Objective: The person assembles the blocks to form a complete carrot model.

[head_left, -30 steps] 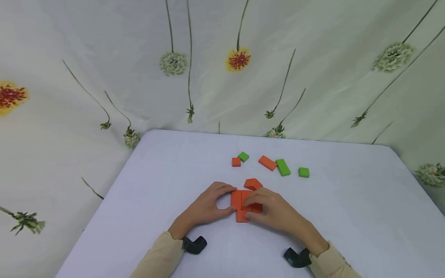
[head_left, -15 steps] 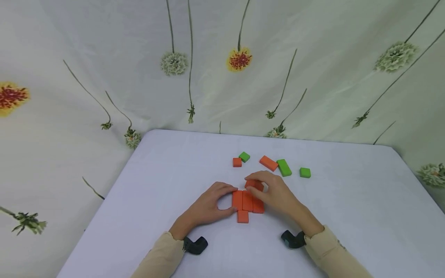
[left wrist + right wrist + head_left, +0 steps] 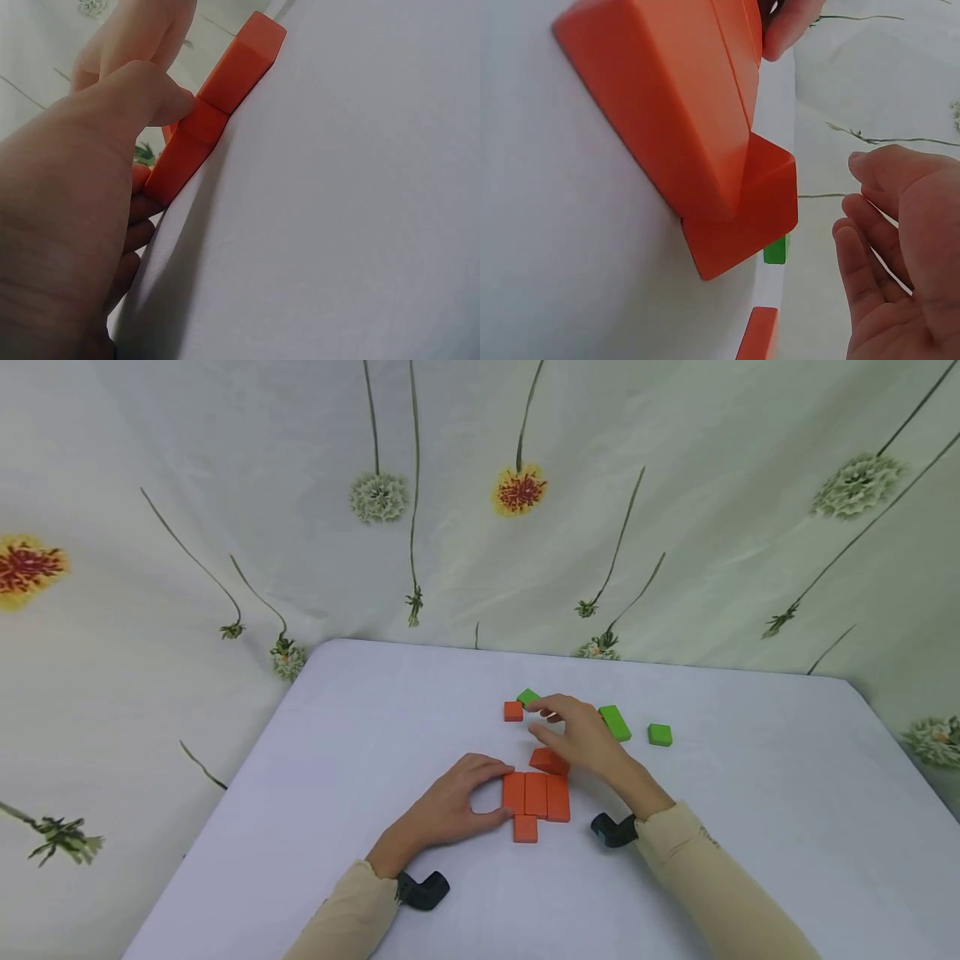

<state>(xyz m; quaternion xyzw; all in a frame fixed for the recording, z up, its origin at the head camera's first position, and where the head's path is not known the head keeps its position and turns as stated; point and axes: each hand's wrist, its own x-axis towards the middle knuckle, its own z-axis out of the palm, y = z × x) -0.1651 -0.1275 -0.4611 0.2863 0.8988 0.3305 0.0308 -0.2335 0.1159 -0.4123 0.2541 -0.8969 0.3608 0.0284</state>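
Note:
Three orange rectangular blocks (image 3: 536,795) lie side by side, with a small orange block (image 3: 525,829) against their near side. My left hand (image 3: 453,797) holds the leftmost orange block (image 3: 513,793) between thumb and fingers at its near and far ends. In the left wrist view the thumb (image 3: 161,97) lies on the orange row. An orange block with slanted ends (image 3: 548,761) sits at the far side of the row. My right hand (image 3: 581,731) hovers beyond it, fingers relaxed. The right wrist view shows nothing between the thumb and fingers (image 3: 859,262).
Farther back are a small orange block (image 3: 513,712), a small green block (image 3: 528,697), a green rectangular block (image 3: 615,723) and another green block (image 3: 660,735). An orange block is mostly hidden behind my right hand. A flowered cloth (image 3: 465,543) hangs behind the white table (image 3: 360,710).
My right hand has moved away from the near blocks, over the slanted block, to the far blocks. The slanted block has shifted slightly toward the row. My left hand has stayed put.

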